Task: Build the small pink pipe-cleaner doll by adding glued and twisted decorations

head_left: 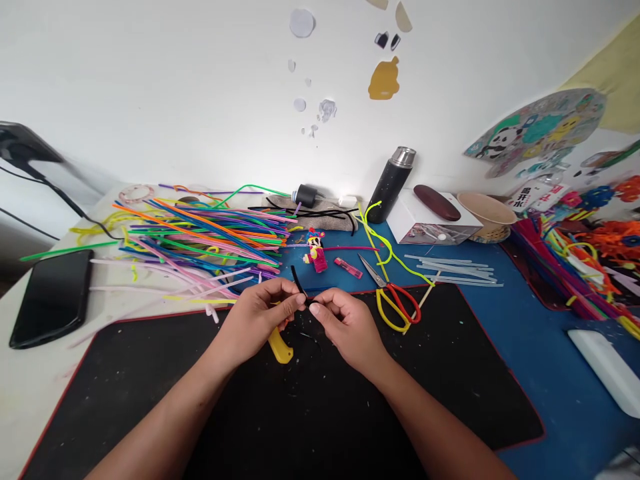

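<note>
My left hand (pixel 270 308) and my right hand (pixel 345 325) meet over the black mat, fingertips pinched together. Between them is a short black pipe cleaner (pixel 299 280), one end sticking up above my left fingertips. Its other end is hidden by the fingers of my right hand. A yellow tool handle (pixel 281 348) shows beneath my left hand; the rest of that tool is covered. Just beyond my hands stands a small pink figure (pixel 315 253) with a colourful headdress. To the right lie scissors (pixel 393 293) with one red and one yellow handle, blades partly open.
Many coloured pipe cleaners (pixel 200 233) are heaped at the back left, beside a black phone (pixel 51 298). A dark thermos (pixel 391 187), a white box (pixel 425 220) and a bowl (pixel 486 212) stand along the wall. Clear sticks (pixel 460 270) lie right of the scissors.
</note>
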Action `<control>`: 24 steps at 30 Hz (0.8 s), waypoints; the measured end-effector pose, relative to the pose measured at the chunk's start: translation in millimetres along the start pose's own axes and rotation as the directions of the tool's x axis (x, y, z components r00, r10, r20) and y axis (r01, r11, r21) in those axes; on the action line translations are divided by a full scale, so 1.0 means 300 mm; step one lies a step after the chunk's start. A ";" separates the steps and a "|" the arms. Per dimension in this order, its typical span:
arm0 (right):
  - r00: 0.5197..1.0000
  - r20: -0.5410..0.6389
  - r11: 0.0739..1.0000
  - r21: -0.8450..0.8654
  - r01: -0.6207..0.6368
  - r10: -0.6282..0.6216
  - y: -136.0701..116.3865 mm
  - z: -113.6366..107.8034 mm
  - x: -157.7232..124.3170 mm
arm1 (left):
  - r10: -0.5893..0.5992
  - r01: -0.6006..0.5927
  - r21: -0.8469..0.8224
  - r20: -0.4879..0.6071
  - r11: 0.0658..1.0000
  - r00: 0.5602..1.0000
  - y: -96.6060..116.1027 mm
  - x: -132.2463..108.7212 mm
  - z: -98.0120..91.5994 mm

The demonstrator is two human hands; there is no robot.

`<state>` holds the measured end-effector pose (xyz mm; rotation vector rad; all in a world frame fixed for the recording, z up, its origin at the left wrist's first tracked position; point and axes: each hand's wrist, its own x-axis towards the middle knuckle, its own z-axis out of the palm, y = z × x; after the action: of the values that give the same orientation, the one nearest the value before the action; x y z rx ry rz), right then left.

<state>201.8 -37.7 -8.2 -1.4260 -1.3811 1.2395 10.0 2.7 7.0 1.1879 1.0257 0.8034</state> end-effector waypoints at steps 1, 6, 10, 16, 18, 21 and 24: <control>1.000 0.011 0.999 -0.034 0.010 -0.010 0.001 -0.005 0.000 | 0.008 -0.008 0.018 -0.005 1.000 1.000 -0.001 0.000 -0.002; 0.994 0.089 0.976 -0.202 0.085 -0.068 -0.020 -0.028 -0.001 | 0.098 -0.097 0.167 0.005 0.981 0.995 -0.013 -0.009 -0.002; 0.981 0.184 0.931 -0.341 0.128 -0.067 -0.049 -0.052 -0.003 | 0.223 -0.240 0.356 0.090 0.903 0.971 -0.012 -0.018 0.000; 0.967 0.242 0.869 -0.460 0.181 -0.074 -0.057 -0.071 -0.002 | 0.242 -0.303 0.471 0.186 0.829 0.952 0.001 -0.018 0.003; 0.977 0.211 0.921 -0.373 0.114 -0.035 -0.048 -0.063 -0.004 | 0.215 -0.250 0.416 0.129 0.874 0.968 -0.001 -0.017 0.003; 0.988 0.154 0.985 -0.169 0.024 0.002 -0.030 -0.042 -0.009 | 0.148 -0.151 0.248 0.031 0.957 0.989 -0.008 -0.013 0.001; 0.993 0.119 1.000 -0.019 -0.001 0.004 -0.017 -0.021 -0.012 | 0.070 -0.068 0.101 -0.012 0.993 0.998 -0.011 -0.008 -0.002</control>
<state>206.9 -40.1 -1.6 -1.3857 -1.4750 1.3352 8.6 0.1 4.3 1.3105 1.0523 0.8238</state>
